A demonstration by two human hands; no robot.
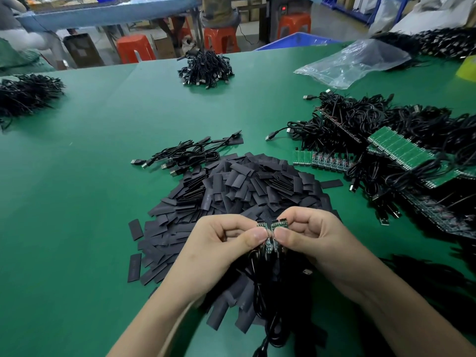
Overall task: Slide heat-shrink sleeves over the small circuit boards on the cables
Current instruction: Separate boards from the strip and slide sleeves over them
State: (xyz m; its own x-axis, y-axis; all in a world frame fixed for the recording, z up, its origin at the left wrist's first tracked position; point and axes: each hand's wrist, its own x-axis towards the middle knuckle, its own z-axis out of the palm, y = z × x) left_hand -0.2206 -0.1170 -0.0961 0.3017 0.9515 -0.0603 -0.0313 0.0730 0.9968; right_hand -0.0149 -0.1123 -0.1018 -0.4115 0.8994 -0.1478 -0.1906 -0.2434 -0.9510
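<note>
Head: green table (77, 202), sleeves (244, 181), orange stools (134, 48)

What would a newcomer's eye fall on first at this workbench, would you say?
The left hand and right hand, near centre, pinch small circuit boards. Beyond them spreads a heap of black heat-shrink sleeves; at right lies a tangle of USB cables with green board panels.

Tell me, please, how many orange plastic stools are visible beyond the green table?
3 plainly: the left stool, the middle stool and the right stool. A fourth orange shape behind the far bench's legs may be another, partly hidden.
</note>
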